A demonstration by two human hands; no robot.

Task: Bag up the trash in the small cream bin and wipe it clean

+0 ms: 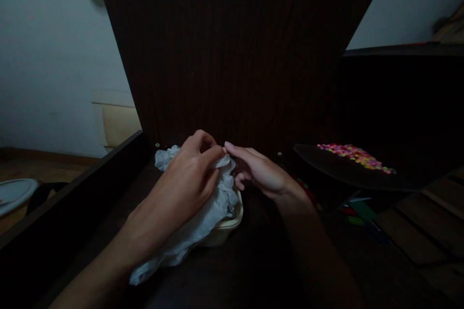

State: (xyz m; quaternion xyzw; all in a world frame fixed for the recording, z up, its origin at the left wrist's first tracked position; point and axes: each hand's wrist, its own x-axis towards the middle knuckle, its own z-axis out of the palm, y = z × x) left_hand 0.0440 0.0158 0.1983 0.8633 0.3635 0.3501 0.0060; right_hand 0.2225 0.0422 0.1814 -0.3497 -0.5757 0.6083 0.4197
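Note:
A crumpled white plastic bag (pixel 203 219) is draped over a pale food container (pixel 229 224) on the dark wooden surface. Over the bag, my left hand (pixel 192 169) is closed, with its fingers pinching a gathered part of the plastic. My right hand (pixel 255 169) meets it from the right, thumb and fingertips pressed at the same gathered spot. The exact grip of the right fingertips is partly hidden by the plastic and the left hand. Only the container's right end and rim show; the bag covers the rest.
A tall dark wooden panel (pixel 232 58) rises directly behind. On the left runs a raised dark ledge (pixel 90 193). A curved shelf (pixel 333 171) at the right bears a bunch of small colourful pieces (pixel 355 156). A round pale lid (pixel 16 193) lies far left.

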